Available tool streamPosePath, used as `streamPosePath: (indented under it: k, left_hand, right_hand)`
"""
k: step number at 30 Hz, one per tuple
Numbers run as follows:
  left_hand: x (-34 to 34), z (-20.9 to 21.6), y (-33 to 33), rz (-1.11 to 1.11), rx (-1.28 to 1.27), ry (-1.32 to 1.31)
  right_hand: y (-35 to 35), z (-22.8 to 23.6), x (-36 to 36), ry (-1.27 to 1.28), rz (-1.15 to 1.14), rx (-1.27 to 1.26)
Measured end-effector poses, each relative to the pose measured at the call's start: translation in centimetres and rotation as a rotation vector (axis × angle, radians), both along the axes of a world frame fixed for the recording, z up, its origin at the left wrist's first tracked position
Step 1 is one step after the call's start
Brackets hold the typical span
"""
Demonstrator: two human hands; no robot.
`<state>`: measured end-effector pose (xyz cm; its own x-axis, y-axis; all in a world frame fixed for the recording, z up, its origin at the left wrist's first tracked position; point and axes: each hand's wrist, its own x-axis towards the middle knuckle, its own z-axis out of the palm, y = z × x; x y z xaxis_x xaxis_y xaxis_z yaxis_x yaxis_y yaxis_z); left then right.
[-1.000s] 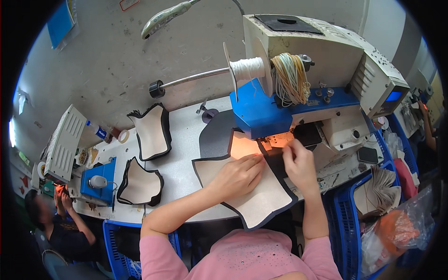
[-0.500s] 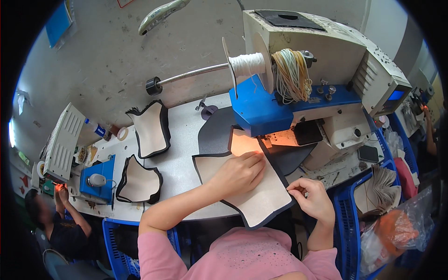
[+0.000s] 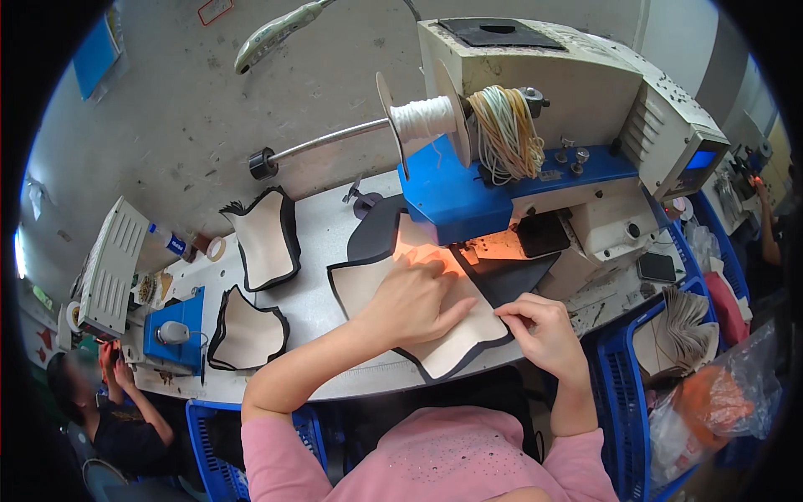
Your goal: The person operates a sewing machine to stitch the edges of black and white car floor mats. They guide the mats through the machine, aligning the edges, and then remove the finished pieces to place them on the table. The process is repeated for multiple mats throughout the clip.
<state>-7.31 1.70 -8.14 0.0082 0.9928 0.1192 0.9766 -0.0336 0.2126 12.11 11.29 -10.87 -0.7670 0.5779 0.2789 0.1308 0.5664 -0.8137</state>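
A beige panel with black edging point(image 3: 452, 350) lies on the white worktable, its far part under the blue head of a machine point(image 3: 462, 201). Orange light falls on it there. My left hand point(image 3: 411, 299) rests flat on the panel with fingers spread, the fingertips close to the machine's head. At the panel's right edge, my right hand point(image 3: 542, 333) pinches the black border between thumb and fingers. The point where the edge enters the machine is partly hidden by the head.
Two stacks of similar panels, one farther point(image 3: 266, 241) and one nearer point(image 3: 248, 333), stand to the left. A spool of white tape point(image 3: 422, 117) hangs over the machine. Blue crates point(image 3: 621, 402) flank me. Another person point(image 3: 125, 418) works at the far left beside a second machine.
The panel has slid away from me, farther under the machine head, and both hands have moved with it. My left fingers have spread apart. The whole view has shifted slightly.
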Motion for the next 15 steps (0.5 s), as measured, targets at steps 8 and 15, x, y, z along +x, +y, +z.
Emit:
streamPosePath:
  k: [8,15]
  left_hand:
    - [-0.8,-1.7,-0.5,-0.020,0.208,0.192]
    - [-1.8,-2.0,-0.3,0.024,0.108,0.072]
  right_hand:
    - [0.7,-1.0,-2.5,0.074,0.006,0.144]
    - [0.9,-1.1,-4.7,0.086,0.004,0.128]
